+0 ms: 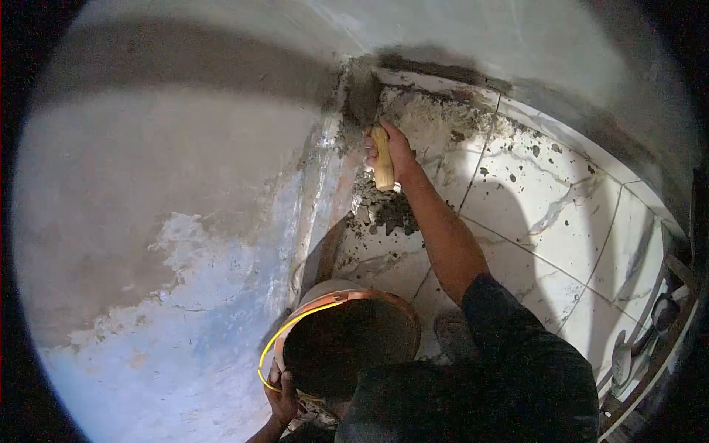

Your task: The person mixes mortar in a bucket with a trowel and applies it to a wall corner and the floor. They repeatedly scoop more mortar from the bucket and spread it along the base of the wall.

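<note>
Close to the wall (185, 162), the right hand (397, 151) has its grip wrapped around a wooden-handled trowel (382, 162). Below, the left hand (282, 397) has its grip tight on a bucket (360, 293). Dark crumbs (393, 214) lie on white floor tiles (576, 229).

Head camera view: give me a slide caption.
Right hand holds a wooden-handled tool at the wall corner; left hand grips a bucket.

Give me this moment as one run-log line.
Right hand: gripping wooden-handled tool at wall corner | Left hand: holding bucket rim | Nearby: dark rubble on white tiles
</note>
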